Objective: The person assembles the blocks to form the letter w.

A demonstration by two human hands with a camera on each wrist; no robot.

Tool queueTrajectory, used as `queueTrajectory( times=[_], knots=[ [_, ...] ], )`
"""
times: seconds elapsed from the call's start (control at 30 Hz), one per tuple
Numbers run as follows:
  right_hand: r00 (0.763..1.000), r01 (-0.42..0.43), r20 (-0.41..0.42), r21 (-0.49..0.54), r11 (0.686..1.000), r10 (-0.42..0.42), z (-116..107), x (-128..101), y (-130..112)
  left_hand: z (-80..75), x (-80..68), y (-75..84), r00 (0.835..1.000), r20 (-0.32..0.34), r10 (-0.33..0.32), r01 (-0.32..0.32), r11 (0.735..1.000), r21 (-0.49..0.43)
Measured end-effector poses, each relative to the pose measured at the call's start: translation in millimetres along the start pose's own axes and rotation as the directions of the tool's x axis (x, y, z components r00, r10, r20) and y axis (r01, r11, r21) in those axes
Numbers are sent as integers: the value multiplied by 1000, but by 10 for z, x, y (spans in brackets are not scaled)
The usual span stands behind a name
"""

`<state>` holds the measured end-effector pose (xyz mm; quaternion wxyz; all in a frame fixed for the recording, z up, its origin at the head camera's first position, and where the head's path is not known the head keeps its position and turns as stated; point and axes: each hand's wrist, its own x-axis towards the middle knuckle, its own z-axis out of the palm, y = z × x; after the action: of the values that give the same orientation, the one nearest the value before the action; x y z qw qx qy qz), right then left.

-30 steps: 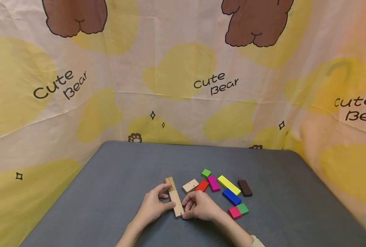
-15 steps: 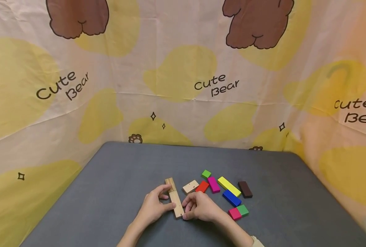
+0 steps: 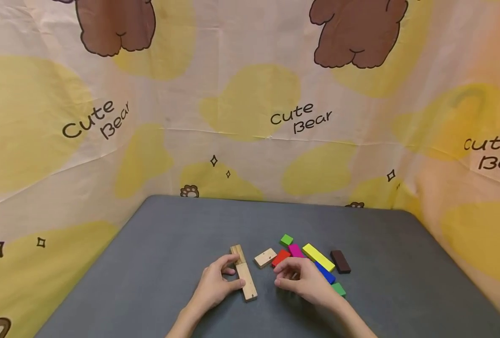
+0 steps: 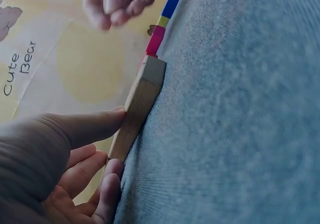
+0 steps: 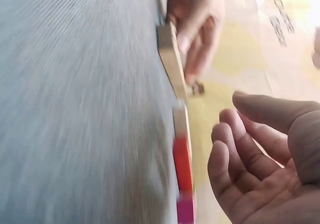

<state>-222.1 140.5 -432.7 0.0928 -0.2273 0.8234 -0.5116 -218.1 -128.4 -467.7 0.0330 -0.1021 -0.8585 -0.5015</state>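
Note:
Two plain wooden blocks lie end to end in a row on the table, the longer near block (image 3: pixel 246 281) and the far block (image 3: pixel 238 254). At the row's left side is my left hand (image 3: pixel 216 280). Its thumb lies on the near block's top edge in the left wrist view, while its fingers touch the row farther along. To the right, my right hand (image 3: pixel 302 281) is in the air with loosely bent fingers and nothing between them. A gap separates its thumb from its fingertips in the right wrist view.
Right of the row lie a short wooden block (image 3: pixel 265 257), a red block (image 3: pixel 281 258) and several others: light green (image 3: pixel 286 240), magenta (image 3: pixel 295 250), yellow (image 3: pixel 319 257), blue (image 3: pixel 327 273), dark brown (image 3: pixel 340 261) and green (image 3: pixel 338 289). A printed cloth (image 3: pixel 250 103) surrounds the grey table (image 3: pixel 182 225).
My right hand has left the near end of the wooden row and moved right, now covering the pinkish-red block. The left hand stays at the row. The head view has shifted slightly.

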Motion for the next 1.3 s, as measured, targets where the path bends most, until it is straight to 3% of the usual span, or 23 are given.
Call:
queueTrajectory(
  times=[0.07,0.17,0.27,0.47,0.67,1.0,1.3],
  knots=[
    [994,-33,-106,-29,999,30,-98,-110,7,3,-1,-7,1000,-1,-10,10,1000,-9],
    [966,-79,-250,-28,997,69,-220,-262,34,-1,-4,-20,1000,-13,-20,20,1000,-8],
    [943,-92,-321,-7,996,85,-327,-397,101,-3,-7,-29,1000,-22,-13,13,1000,1],
    [966,-96,-243,-28,995,86,-562,-600,299,31,4,-29,1000,-18,8,-8,1000,12],
    [977,-139,-165,-27,990,133,-723,-641,419,36,6,-20,1000,-25,-6,7,1000,16],
    [994,-62,-91,-44,997,58,-792,-683,533,17,-4,-19,1000,-21,-1,1,1000,27],
    [997,-72,-38,-60,996,70,-779,-672,602,26,25,-50,1000,-8,3,-2,1000,31]
  ],
)
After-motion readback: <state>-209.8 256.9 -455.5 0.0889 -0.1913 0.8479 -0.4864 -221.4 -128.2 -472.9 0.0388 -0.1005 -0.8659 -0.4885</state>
